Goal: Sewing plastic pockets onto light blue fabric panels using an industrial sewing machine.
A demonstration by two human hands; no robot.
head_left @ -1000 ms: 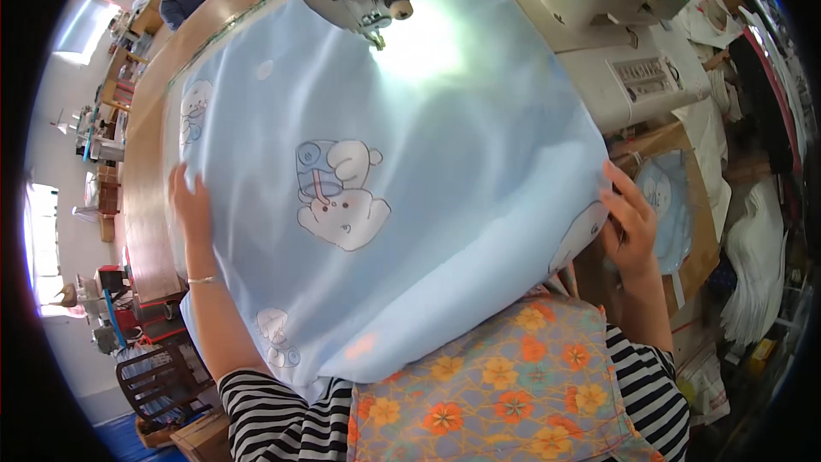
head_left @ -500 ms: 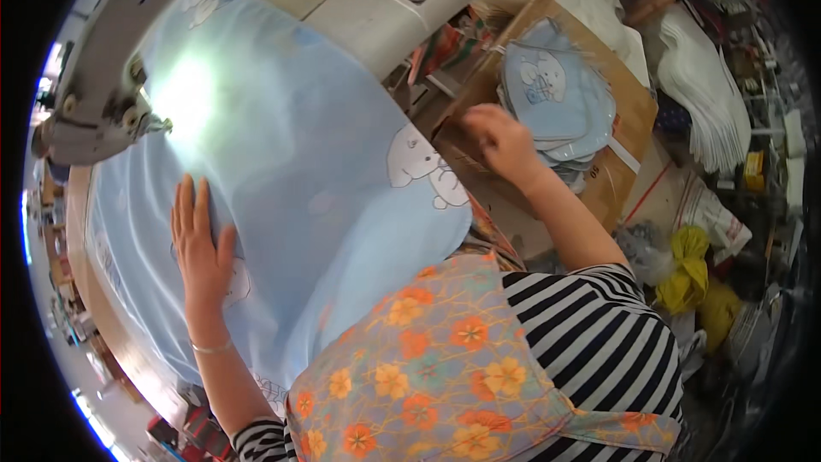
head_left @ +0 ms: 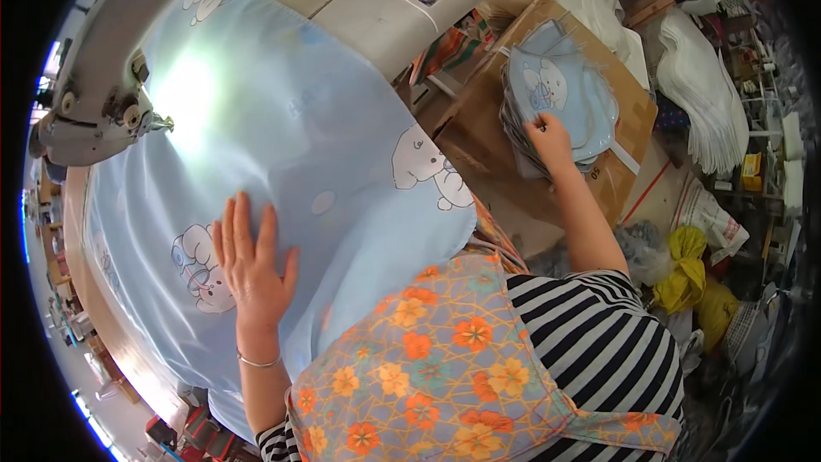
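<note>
Nearby | sewing machine (head_left: 96, 77) over blue cloth (head_left: 282, 120) | cardboard (head_left: 475, 115) under blue pieces (head_left: 592, 111)

A wide pale blue cloth (head_left: 282, 120) printed with white cartoon animals lies spread, softly rippled, beneath and around the left hand (head_left: 259, 278). A pile of rounded blue pieces (head_left: 592, 111), the top one similarly printed, lies at and beyond the right hand (head_left: 552, 142).

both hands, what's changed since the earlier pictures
The right hand let go of the cloth and moved right to the stack of blue pieces. The left hand moved inward from the cloth's left edge, lying flat. The cloth stayed under the sewing machine.
</note>
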